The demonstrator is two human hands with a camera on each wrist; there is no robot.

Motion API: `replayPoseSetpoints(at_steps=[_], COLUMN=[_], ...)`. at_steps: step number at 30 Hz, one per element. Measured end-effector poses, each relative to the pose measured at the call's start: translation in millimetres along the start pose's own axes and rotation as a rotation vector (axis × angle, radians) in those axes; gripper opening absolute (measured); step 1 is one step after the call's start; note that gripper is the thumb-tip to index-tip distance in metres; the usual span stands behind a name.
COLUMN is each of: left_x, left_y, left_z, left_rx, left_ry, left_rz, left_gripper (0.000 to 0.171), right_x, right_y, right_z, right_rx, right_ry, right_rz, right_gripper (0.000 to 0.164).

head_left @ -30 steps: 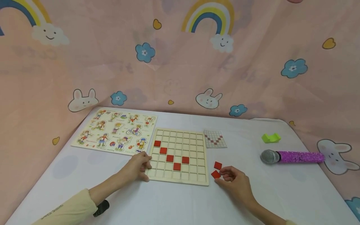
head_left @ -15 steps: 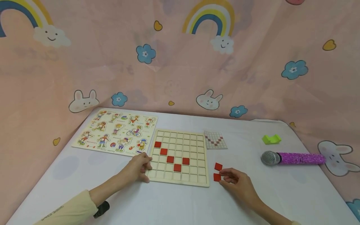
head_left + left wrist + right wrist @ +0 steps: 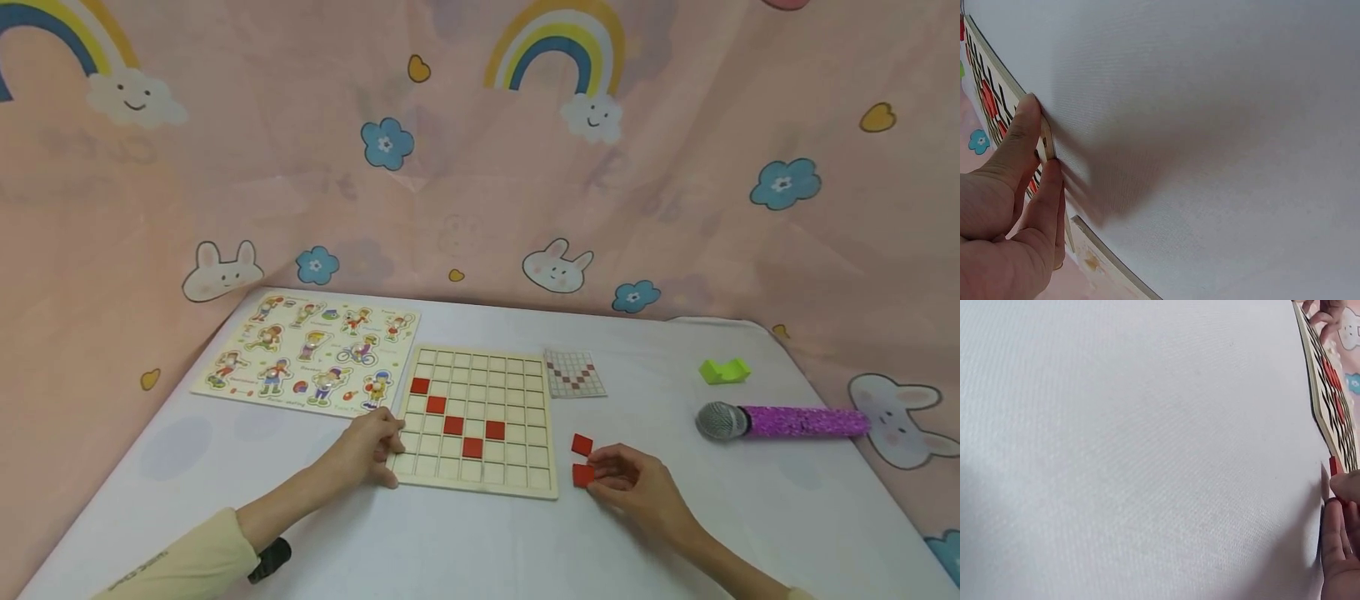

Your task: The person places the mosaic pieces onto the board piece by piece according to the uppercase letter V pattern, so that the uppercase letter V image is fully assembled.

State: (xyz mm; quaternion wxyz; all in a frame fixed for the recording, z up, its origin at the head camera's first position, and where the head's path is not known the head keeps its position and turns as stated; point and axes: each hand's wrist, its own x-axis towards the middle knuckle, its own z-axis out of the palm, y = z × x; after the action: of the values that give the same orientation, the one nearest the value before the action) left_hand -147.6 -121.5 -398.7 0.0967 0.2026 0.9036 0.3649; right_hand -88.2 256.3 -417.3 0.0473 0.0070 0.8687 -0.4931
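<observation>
My left hand holds the near left corner of a wooden grid board, thumb on the near edge and fingers on the left side. The left wrist view shows the thumb and fingers of this hand against the board's corner. Several red square tiles lie in the grid's cells in a slanting line, with one tile to the right. Beside the board, my right hand pinches a red tile at its right edge; another red tile lies just beyond. The right wrist view shows the held red tile at the thumb.
A pattern card lies by the board's far right corner. A picture puzzle board with sports figures is at the back left. On the right are a purple glittery microphone and a green curved block. A printed pink cloth hangs behind.
My right hand has moved slightly right and nearer, drawing the near red tile along and turning it straighter. The left hand and the board have stayed in place.
</observation>
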Motion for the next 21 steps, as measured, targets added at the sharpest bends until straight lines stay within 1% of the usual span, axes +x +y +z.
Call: replayPoseSetpoints(at_steps=[4, 10, 14, 19, 21], left_x=[-1.2, -1.7, -0.9, 0.0, 0.1], left_y=[0.6, 0.8, 0.7, 0.5, -0.1], left_z=[-0.9, -0.8, -0.2, 0.2, 0.4], left_rx=[0.0, -0.011, -0.005, -0.002, -0.01], left_ry=[-0.001, -0.004, -0.004, -0.003, -0.003], left_rz=[0.004, -0.011, -0.017, -0.016, -0.017], left_gripper=[0.032, 0.032, 0.032, 0.032, 0.032], right_x=[-0.2, 1.4, 3.2, 4.5, 5.2], right_y=[0.6, 3.8, 5.9, 8.4, 9.1], right_z=[-3.7, -6.4, -7.3, -8.0, -8.6], right_rx=[0.016, 0.059, 0.079, 0.094, 0.113], right_ry=[-0.052, -0.122, -0.135, -0.134, -0.139], right_rz=[0.008, -0.013, -0.021, 0.009, 0.008], right_gripper=[0.037, 0.039, 0.039, 0.04, 0.04])
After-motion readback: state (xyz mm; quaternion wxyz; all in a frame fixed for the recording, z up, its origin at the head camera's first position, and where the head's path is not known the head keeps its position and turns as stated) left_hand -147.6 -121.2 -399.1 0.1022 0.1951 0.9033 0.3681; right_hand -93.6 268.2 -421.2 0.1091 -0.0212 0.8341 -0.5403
